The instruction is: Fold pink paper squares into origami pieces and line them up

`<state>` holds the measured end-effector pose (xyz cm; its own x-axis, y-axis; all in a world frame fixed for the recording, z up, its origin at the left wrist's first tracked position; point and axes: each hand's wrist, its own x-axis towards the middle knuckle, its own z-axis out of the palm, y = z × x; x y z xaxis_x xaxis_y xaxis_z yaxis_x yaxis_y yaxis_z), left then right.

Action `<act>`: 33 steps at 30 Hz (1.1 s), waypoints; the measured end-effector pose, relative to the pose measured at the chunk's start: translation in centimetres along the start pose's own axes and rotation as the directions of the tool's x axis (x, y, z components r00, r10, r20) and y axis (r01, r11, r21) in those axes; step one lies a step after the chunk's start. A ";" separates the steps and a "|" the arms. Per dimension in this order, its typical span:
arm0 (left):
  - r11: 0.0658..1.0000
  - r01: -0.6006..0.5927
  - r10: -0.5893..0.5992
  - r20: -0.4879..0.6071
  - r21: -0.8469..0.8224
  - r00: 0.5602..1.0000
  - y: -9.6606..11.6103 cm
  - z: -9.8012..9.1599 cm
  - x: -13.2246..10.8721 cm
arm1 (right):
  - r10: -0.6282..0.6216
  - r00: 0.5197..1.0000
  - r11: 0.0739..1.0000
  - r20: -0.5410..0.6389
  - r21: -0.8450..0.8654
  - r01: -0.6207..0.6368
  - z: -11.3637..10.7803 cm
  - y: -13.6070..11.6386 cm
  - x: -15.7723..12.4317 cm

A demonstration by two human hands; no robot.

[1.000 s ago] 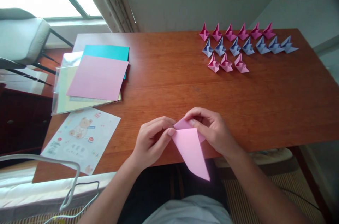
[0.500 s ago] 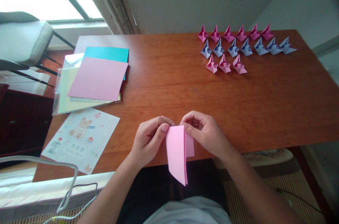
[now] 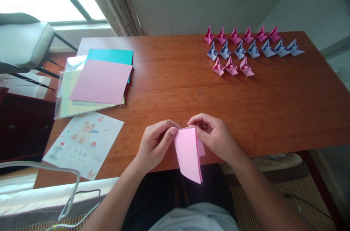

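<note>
A folded sheet of pink paper (image 3: 188, 155) hangs between my hands, over the table's front edge. Its layers part along the right side, where a further flap shows behind. My left hand (image 3: 158, 145) pinches the top left corner, thumb in front and fingers behind. At the top right corner, my right hand (image 3: 212, 134) grips the paper between its thumb and curled fingers. Some of the fingertips are hidden behind the sheet.
Rows of folded paper figures, magenta (image 3: 235, 36), blue (image 3: 240, 51) and pink (image 3: 231, 67), stand at the table's back right. On the left lie pink paper (image 3: 101, 81), teal paper (image 3: 112, 55) and a bear-printed sheet (image 3: 84, 143). A chair (image 3: 27, 41) stands beyond the left edge.
The folded pink paper has shifted slightly right, and its lower end has swung right and up. My right hand has moved a little to the right; both hands keep their hold.
</note>
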<state>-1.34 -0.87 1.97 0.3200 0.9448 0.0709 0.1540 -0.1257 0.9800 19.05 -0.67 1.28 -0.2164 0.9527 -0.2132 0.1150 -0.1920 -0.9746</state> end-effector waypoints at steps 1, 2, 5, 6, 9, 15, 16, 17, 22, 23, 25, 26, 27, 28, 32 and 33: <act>1.000 0.001 -0.001 -0.001 -0.002 1.000 0.0 0.0 0.0 | -0.003 1.000 1.000 -0.012 -0.015 0.003 0.0 0.0 0.0; 1.000 0.003 -0.003 -0.001 -0.002 1.000 0.0 0.0 0.0 | -0.009 1.000 0.999 -0.023 -0.031 0.008 0.1 -0.1 -0.1; 1.000 0.007 -0.007 0.000 0.006 1.000 0.1 0.0 0.0 | -0.039 0.998 0.997 -0.050 -0.064 0.036 0.2 -0.1 -0.1; 1.000 0.007 -0.007 0.000 0.010 1.000 0.2 0.0 0.0 | -0.048 0.997 0.997 -0.055 -0.069 0.045 0.2 -0.1 -0.1; 1.000 0.010 -0.010 0.001 0.018 1.000 0.1 0.0 0.1 | -0.057 0.997 0.996 -0.060 -0.074 0.052 0.2 0.1 0.0; 0.999 0.009 -0.010 0.017 0.035 1.000 0.0 0.0 0.1 | -0.053 0.996 0.997 -0.078 -0.064 0.048 0.1 0.3 0.2; 0.999 0.008 -0.009 0.018 0.034 1.000 0.0 0.0 0.1 | -0.056 0.995 0.997 -0.083 -0.063 0.051 0.1 0.3 0.2; 0.999 0.008 -0.009 0.018 0.033 1.000 0.0 0.0 0.1 | -0.058 0.995 0.997 -0.086 -0.062 0.053 0.1 0.2 0.2; 1.000 0.009 -0.009 0.001 0.029 1.000 0.1 0.0 0.1 | -0.076 0.991 0.991 -0.110 -0.120 0.063 0.3 -0.1 0.1; 0.999 0.013 -0.013 -0.007 0.031 1.000 0.1 0.0 0.1 | -0.095 0.988 0.984 -0.123 -0.165 0.074 0.3 -0.2 0.0; 0.999 0.025 -0.024 -0.023 0.029 0.999 0.1 0.0 0.1 | -0.155 0.976 0.954 -0.153 -0.280 0.108 0.5 -0.4 0.0; 0.999 0.031 -0.030 -0.026 0.026 0.999 0.1 0.0 0.1 | -0.188 0.968 0.935 -0.164 -0.333 0.125 0.6 -0.5 -0.1; 0.999 0.033 -0.033 -0.024 0.025 0.999 0.1 0.0 0.1 | -0.214 0.962 0.917 -0.169 -0.373 0.139 0.7 -0.6 -0.1; 0.999 0.031 -0.031 -0.018 0.027 0.999 0.1 0.0 0.2 | -0.230 0.959 0.906 -0.166 -0.397 0.149 0.7 -0.7 -0.1; 0.998 0.009 -0.009 -0.002 0.066 1.000 0.2 -0.2 0.3 | -0.238 0.964 0.902 -0.120 -0.396 0.173 0.7 -1.2 0.2; 0.997 0.002 -0.002 -0.003 0.073 1.000 0.2 -0.2 0.3 | -0.247 0.962 0.899 -0.117 -0.398 0.183 0.6 -1.2 0.3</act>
<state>-1.36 -0.54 2.22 0.3173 0.9458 0.0695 0.2227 -0.1456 0.9640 18.24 -0.35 2.36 -0.1230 0.9914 0.0441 0.4495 0.0953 -0.8882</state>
